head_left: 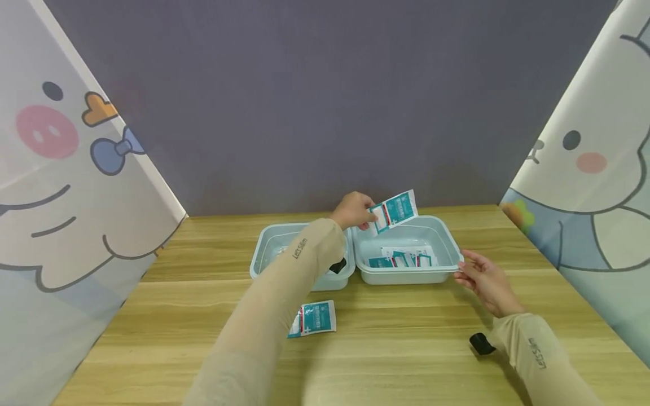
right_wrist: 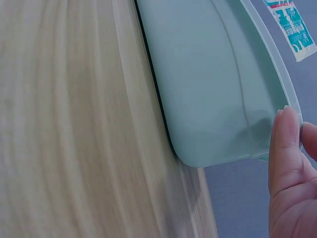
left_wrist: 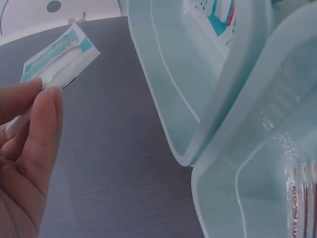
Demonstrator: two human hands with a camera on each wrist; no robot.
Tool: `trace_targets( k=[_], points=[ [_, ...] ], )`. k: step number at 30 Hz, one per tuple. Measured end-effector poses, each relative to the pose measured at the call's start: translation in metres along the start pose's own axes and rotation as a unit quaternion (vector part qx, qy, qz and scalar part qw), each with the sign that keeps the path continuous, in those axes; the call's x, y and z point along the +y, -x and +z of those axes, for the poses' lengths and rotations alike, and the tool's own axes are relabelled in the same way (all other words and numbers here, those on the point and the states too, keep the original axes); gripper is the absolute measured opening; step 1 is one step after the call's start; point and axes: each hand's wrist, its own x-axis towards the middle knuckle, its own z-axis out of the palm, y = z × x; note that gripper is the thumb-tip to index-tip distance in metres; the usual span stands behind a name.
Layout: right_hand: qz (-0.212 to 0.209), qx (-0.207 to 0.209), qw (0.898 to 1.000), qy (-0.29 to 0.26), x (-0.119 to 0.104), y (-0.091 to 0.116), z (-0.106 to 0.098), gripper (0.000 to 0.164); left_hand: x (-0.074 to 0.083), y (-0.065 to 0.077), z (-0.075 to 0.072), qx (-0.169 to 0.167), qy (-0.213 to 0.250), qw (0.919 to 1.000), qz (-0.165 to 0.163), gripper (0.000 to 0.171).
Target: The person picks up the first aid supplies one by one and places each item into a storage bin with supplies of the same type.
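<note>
My left hand pinches a teal-and-white sealed packet by one end, held tilted above the right light-blue plastic basin. In the left wrist view that packet sticks out between thumb and fingers. Several similar packets lie inside the right basin. My right hand grips this basin's rim at its near right corner; in the right wrist view thumb and fingers are on either side of the rim. Another such packet lies on the table, partly hidden by the left forearm.
A second light-blue basin stands against the right one on its left; clear-wrapped items lie in it. The wooden table ends at a dark grey wall. Printed curtains hang at both sides.
</note>
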Motion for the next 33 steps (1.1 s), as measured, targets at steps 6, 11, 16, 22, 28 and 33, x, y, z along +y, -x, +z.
trace_targets(
  k=[6,11,16,22,28,33],
  points=[
    [0.017,0.006,1.0,0.02,0.003,-0.002,0.005,0.029,-0.01,-0.006,0.007,0.013,0.016,0.9995,-0.023,0.036],
    [0.017,0.009,1.0,0.022,0.002,-0.003,0.006,0.029,-0.012,-0.011,0.014,0.019,0.024,0.9988,-0.038,0.031],
    [0.008,0.004,1.0,0.015,0.0,-0.004,0.002,0.021,-0.009,-0.012,0.017,0.023,0.028,0.9988,-0.032,0.025],
    [0.006,0.003,1.0,0.016,-0.001,-0.005,-0.001,0.024,-0.01,-0.014,0.024,0.016,0.034,0.9979,-0.053,0.028],
    [0.002,0.002,1.0,0.014,0.001,-0.005,-0.002,0.023,-0.015,-0.014,0.03,0.005,0.046,0.9959,-0.077,0.028],
    [-0.005,0.004,0.999,0.035,0.005,-0.008,-0.006,0.022,-0.014,-0.015,0.03,0.01,0.046,0.9956,-0.082,0.028]
  ],
)
